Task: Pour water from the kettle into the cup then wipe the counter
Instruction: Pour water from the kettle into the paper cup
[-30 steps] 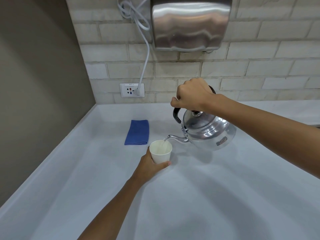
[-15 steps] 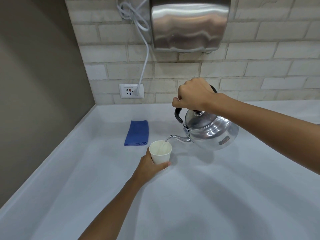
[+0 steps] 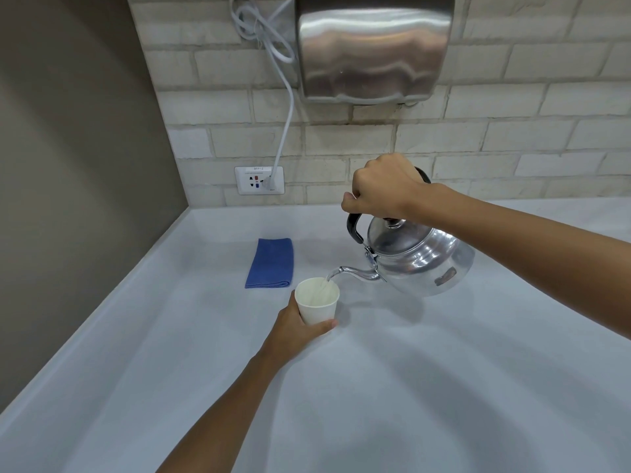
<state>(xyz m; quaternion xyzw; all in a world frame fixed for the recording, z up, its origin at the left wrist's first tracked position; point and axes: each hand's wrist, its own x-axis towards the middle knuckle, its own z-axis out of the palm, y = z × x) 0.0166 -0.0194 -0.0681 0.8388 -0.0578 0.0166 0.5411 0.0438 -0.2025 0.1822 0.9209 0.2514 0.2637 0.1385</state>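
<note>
A shiny metal kettle (image 3: 423,259) hangs tilted above the white counter (image 3: 409,387), its spout pointing left and down. My right hand (image 3: 384,191) is shut on the kettle's black handle. A thin stream of water runs from the spout tip into a white paper cup (image 3: 317,300). My left hand (image 3: 293,331) wraps the cup from below and behind, holding it upright on the counter. A folded blue cloth (image 3: 271,262) lies flat just behind and left of the cup.
A steel hand dryer (image 3: 374,46) is mounted on the brick wall above the kettle. Its white cord (image 3: 286,131) drops to a wall socket (image 3: 259,180). A grey-brown side wall (image 3: 75,165) bounds the counter on the left.
The kettle has shifted slightly to the right while water keeps flowing into the cup. Both hands keep their grips and the cup stays in place.
</note>
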